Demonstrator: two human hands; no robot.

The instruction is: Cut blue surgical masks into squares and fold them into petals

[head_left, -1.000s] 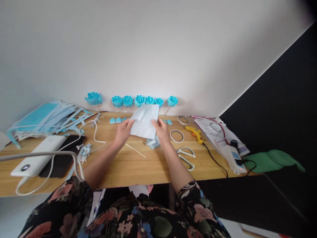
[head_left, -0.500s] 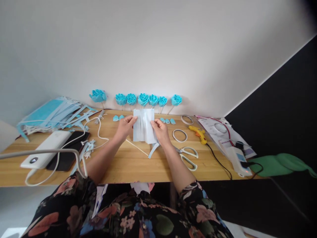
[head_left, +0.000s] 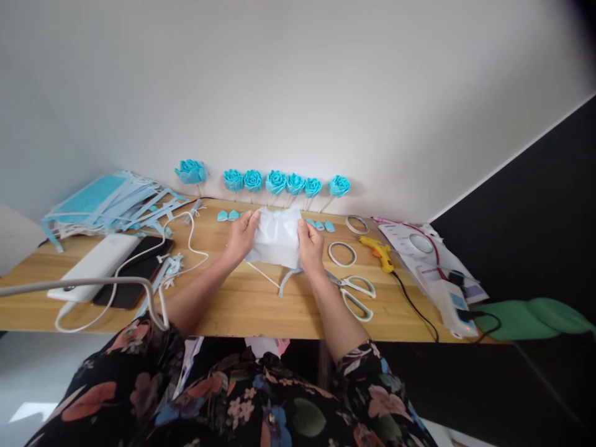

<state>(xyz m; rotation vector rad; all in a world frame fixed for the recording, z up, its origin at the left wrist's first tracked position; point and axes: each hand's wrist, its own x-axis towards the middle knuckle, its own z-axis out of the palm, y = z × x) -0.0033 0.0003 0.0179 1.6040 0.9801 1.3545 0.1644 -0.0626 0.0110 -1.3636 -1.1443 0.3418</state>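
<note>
- Fabric sheet (head_left: 278,239), thin and whitish with a faint blue tint, spans the gap between the two hands; it looks roughly rectangular, wider than tall, with soft ripples and a bright sheen across its middle and a slightly uneven lower edge.
- Left hand (head_left: 243,234) is clamped on the sheet's left side, thumb pressed along the top and fingers curled in beneath.
- Right hand (head_left: 311,247) is clamped on the right side in much the same way, thumb up, fingers folded; neither grip shows a gap, and the fabric between them looks fairly taut.
- Just below the held sheet, on the body side, a thin pale stick (head_left: 265,277) slants across the wooden tabletop (head_left: 251,316), and a narrow blue strip (head_left: 283,285) curves down near its end.
- Beyond the grip, small blue petals (head_left: 233,215) lie to either side of the sheet, and farther back blue flowers (head_left: 276,181) on stems stand in a row by the wall.
- Right of the right hand are scissors (head_left: 345,283) and, farther out, a yellow glue gun (head_left: 378,252).
- Well left of the left hand lies a pile of face masks (head_left: 100,195).
</note>
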